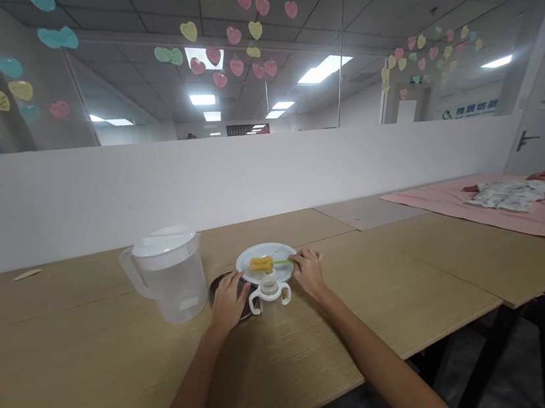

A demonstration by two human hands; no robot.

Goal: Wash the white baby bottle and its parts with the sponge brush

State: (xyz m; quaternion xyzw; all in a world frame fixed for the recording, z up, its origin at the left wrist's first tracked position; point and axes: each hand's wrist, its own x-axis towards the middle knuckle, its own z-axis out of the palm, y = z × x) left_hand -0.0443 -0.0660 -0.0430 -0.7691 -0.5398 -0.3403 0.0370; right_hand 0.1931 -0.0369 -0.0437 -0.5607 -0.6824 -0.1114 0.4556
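My right hand (309,271) is closed on the thin green handle of a sponge bottle brush (261,264). The brush's yellow sponge head lies over a white plate (245,254), pointing left. Over a dark round metal dish (216,289) is my left hand (229,300), fingers stretched forward and thumb apart, with nothing visible in it; whether it touches the dish I cannot tell. Between my hands, in front of the plate, a clear baby bottle (271,300) stands upright with its mouth uncovered and a white handle on each side. Part of the dish is hidden behind my left hand.
A clear lidded pitcher (177,282) stands left of the dish. At the far right, a doll-like baby figure (510,195) lies on a pink cloth (451,203). A small flat object (27,274) is at the back left. A white wall (249,174) borders the wooden table (126,387).
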